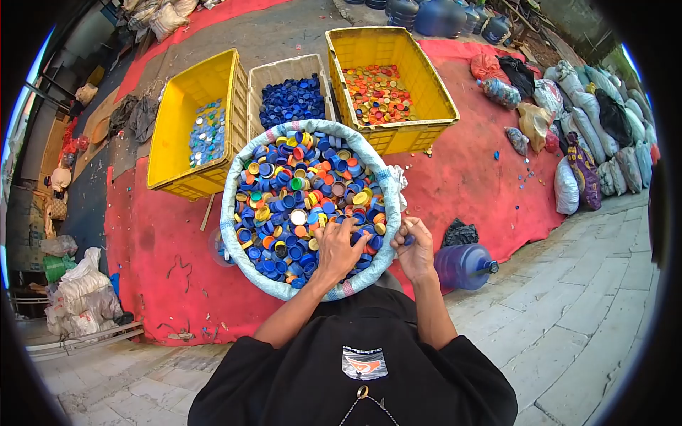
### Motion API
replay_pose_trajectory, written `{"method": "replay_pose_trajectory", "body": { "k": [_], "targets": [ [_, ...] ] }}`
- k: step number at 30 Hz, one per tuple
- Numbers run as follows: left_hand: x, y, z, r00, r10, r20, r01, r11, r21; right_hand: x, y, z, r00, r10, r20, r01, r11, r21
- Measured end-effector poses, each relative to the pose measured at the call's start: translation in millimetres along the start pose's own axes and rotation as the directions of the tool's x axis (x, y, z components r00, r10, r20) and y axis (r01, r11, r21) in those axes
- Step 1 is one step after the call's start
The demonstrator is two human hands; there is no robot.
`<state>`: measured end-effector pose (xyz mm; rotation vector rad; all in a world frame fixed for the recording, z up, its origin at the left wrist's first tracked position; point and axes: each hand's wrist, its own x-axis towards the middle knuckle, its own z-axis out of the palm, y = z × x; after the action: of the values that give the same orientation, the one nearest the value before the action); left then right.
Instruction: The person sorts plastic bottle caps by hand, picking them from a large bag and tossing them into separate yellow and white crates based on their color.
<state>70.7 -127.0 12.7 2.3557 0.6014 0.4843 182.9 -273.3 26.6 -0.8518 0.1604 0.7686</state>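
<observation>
Left hand (339,248) loosely spread, fingertips on mixed caps (289,201) filling the round sack (388,202). Right hand (415,250) pinched on a blue cap (409,241), just beside the sack's right rim. Crates (419,133) beyond, caps inside.

Around the rim of a sack (229,192), a yellow crate (186,185) stands at ten o'clock, a white crate (284,73) at twelve. The left hand (339,246) touches bottle caps (305,177) at five; the right hand (414,247), at four, pinches a blue cap (408,241).
</observation>
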Motion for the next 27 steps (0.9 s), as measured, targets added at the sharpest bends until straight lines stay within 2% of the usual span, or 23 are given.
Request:
{"method": "replay_pose_trajectory", "body": {
  "k": [1, 3, 4, 5, 6, 7, 8, 10, 13, 17, 19, 21, 24, 25, 27],
  "targets": [
    [0, -3, 0, 0.998, -0.059, -0.004, 0.058, 0.992, -0.113, 0, 0, 0, 1.0, -0.03, 0.003, 0.03, 0.975, -0.219],
    [1, -11, 2, 0.985, -0.174, 0.009, 0.167, 0.926, -0.338, -1, -2, 1, 0.996, -0.087, 0.031, 0.087, 0.783, -0.616],
    [2, -10, -4, 0.959, -0.277, 0.058, 0.265, 0.805, -0.53, -5, -7, 9, 0.987, -0.113, 0.115, 0.158, 0.534, -0.831],
    [3, -11, -12, 0.923, -0.363, 0.129, 0.346, 0.635, -0.691, -10, -15, 19, 0.973, -0.11, 0.203, 0.223, 0.225, -0.948],
    [4, -11, -22, 0.878, -0.427, 0.216, 0.405, 0.425, -0.81, -15, -21, 28, 0.955, -0.077, 0.285, 0.276, -0.108, -0.955],
    [5, -15, -36, 0.826, -0.447, 0.344, 0.467, 0.202, -0.861, -18, -20, 31, 0.945, -0.054, 0.322, 0.307, -0.192, -0.932],
    [6, -16, -49, 0.789, -0.444, 0.425, 0.447, -0.059, -0.892, -19, -18, 32, 0.943, -0.05, 0.33, 0.313, -0.21, -0.926],
    [2, -27, -61, 0.785, -0.345, 0.514, 0.388, -0.372, -0.843, -20, -12, 34, 0.936, -0.041, 0.351, 0.331, -0.247, -0.911],
    [-7, -37, -68, 0.745, -0.371, 0.555, 0.366, -0.467, -0.805, -22, -7, 36, 0.954, 0.003, 0.3, 0.279, -0.377, -0.883],
    [-18, -40, -63, 0.724, -0.452, 0.521, 0.409, -0.327, -0.852, -16, 7, 32, 0.962, -0.038, 0.271, 0.236, -0.384, -0.892],
    [-20, -34, -56, 0.726, -0.5, 0.472, 0.478, -0.127, -0.869, -14, 10, 35, 0.967, -0.04, 0.252, 0.215, -0.409, -0.887],
    [-23, -35, -49, 0.748, -0.506, 0.43, 0.542, 0.091, -0.835, -10, 9, 36, 0.952, -0.057, 0.3, 0.26, -0.368, -0.893],
    [-23, -33, -32, 0.906, -0.388, 0.167, 0.397, 0.649, -0.649, -5, -1, 45, 0.94, -0.097, 0.327, 0.293, -0.26, -0.92],
    [-20, -27, -37, 0.908, -0.375, 0.189, 0.417, 0.755, -0.506, -4, -5, 48, 0.938, -0.114, 0.327, 0.298, -0.214, -0.93],
    [-15, -24, -32, 0.96, -0.257, 0.108, 0.278, 0.871, -0.406, -2, -14, 50, 0.948, -0.12, 0.294, 0.285, -0.085, -0.955]
  ]
}}
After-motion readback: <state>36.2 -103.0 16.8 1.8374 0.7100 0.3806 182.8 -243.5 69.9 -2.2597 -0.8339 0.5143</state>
